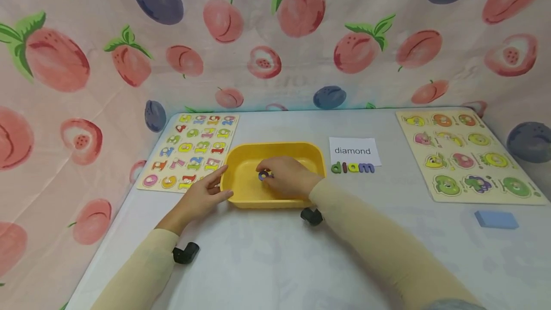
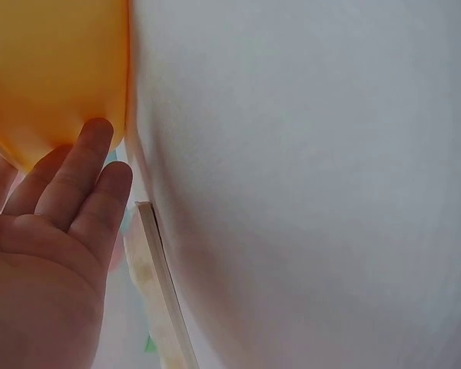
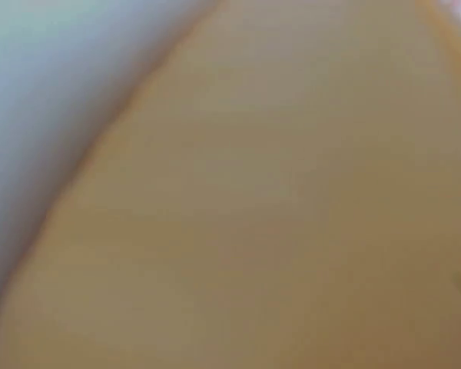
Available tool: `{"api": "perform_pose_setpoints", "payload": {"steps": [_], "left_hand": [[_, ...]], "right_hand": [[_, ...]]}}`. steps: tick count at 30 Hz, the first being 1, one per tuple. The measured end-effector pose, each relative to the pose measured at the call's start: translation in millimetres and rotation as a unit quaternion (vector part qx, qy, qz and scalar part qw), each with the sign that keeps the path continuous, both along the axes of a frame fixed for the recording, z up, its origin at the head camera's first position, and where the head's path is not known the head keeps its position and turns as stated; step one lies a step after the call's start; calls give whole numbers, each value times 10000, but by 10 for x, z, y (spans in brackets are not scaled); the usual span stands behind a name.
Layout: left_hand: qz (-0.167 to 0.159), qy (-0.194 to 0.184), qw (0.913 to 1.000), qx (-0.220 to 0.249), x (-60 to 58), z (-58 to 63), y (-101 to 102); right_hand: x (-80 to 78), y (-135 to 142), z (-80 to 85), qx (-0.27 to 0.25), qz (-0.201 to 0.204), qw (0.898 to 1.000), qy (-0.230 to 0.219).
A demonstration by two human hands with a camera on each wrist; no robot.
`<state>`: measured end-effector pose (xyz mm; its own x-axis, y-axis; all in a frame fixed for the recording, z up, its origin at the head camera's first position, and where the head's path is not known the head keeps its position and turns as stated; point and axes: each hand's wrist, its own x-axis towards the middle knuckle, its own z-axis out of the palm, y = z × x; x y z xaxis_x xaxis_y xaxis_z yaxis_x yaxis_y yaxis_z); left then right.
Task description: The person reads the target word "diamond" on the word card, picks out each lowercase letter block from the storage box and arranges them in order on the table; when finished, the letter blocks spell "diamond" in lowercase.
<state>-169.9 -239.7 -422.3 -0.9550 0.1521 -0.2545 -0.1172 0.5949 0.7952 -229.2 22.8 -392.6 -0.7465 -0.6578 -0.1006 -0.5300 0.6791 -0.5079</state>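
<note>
In the head view, a yellow plastic tray (image 1: 245, 194) stands in the middle of the table. My left hand (image 1: 201, 201) rests against its left end; in the left wrist view its loosely extended fingers (image 2: 75, 173) touch the outer wall. Inside the tray, my right hand (image 1: 286, 175) pinches a small purple letter (image 1: 263, 175) with a round hole, probably an "o", partly covered by the fingers. The right wrist view holds mostly the blurred yellow tray (image 3: 238, 192), without the fingers. Right of the tray, colored letters (image 1: 353, 168) spell "diam" below a white card (image 1: 354, 145) printed "diamond".
A number puzzle board (image 1: 159, 176) lies at the left, its right edge close to the tray. At the right lies a fruit puzzle board (image 1: 443, 190), with a blue block (image 1: 497, 219) in front of it. Fruit-patterned cloth (image 1: 301, 71) rises behind the table.
</note>
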Motion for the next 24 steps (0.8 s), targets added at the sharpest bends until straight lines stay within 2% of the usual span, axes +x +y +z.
{"api": "perform_pose_setpoints", "payload": {"steps": [5, 11, 24], "left_hand": [[4, 20, 10000, 16, 0, -7, 1], [-17, 14, 10000, 22, 1, -5, 1], [16, -27, 10000, 50, 0, -8, -5]], "right_hand": [[22, 275, 120, -179, -200, 9996, -33], [9, 605, 214, -534, -399, 9975, 236], [-23, 1231, 294, -690, -1008, 9900, 713]]}}
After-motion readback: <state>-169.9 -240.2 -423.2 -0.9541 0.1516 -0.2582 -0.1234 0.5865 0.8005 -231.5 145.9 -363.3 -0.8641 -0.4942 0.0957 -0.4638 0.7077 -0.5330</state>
